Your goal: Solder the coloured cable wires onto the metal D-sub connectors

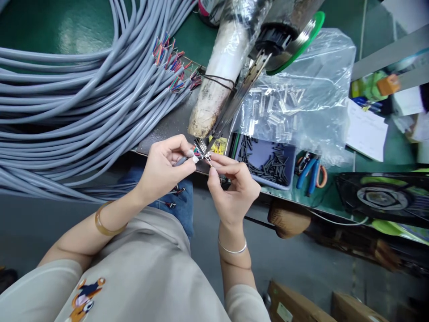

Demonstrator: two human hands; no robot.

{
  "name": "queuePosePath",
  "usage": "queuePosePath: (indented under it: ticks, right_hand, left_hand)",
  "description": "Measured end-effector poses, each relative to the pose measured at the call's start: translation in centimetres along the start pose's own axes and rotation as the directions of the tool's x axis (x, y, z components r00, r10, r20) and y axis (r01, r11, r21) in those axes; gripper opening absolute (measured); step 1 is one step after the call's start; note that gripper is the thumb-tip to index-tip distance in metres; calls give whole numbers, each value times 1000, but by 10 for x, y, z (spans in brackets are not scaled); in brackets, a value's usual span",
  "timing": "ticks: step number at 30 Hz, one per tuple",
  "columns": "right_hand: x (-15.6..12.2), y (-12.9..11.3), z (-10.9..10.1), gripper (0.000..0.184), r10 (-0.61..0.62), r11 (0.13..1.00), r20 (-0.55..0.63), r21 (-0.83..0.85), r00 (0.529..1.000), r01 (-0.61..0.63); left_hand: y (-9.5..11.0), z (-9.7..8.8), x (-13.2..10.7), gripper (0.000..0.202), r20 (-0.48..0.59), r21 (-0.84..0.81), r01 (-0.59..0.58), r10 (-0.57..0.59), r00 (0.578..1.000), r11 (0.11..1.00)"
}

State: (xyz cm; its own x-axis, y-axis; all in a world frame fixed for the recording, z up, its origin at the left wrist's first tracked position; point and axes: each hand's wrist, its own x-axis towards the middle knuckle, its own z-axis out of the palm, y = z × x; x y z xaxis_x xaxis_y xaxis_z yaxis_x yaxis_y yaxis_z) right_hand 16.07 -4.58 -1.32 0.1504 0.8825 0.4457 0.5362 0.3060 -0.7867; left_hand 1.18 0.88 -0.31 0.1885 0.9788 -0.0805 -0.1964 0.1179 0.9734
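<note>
My left hand (165, 166) pinches the end of a grey cable (182, 160) whose stripped coloured wires (198, 151) fan out at the tip. My right hand (231, 185) is closed beside it, its thumb and forefinger pinching one of those thin wires. Both hands meet just in front of the green bench's edge (321, 203). What exactly the right fingertips hold is too small to name beyond a wire end.
A large bundle of grey cables (83, 98) with coloured wire ends fills the left. A wrapped roll (221, 76), a clear bag of small parts (295, 94), a blue tray of black sleeves (266, 161), blue pliers (310, 172) and a green-rimmed reel (298, 40) lie on the bench.
</note>
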Motion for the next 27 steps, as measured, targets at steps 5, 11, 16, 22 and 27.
queuePosePath:
  ticks: [5,11,16,22,27]
  right_hand:
    - [4,-1,-2,10,-7,1000,13,-11,1000,7]
    - [11,-5,-5,11,-45,999,19,-3,999,45]
    - [16,-6,-6,11,-115,987,20,-114,993,117]
    - [18,-7,-5,17,-233,942,40,-240,972,236]
    - [16,-9,-4,16,-292,898,59,-326,955,295]
  left_hand:
    - [3,3,1,19,-25,43,-29,30,999,999]
    - [6,1,-1,16,-53,92,-93,98,994,991]
    - [9,2,0,17,-35,69,-69,72,997,995]
    - [11,2,0,19,-27,32,-24,25,999,999]
    - [9,0,1,18,-3,-29,-3,3,1000,1000]
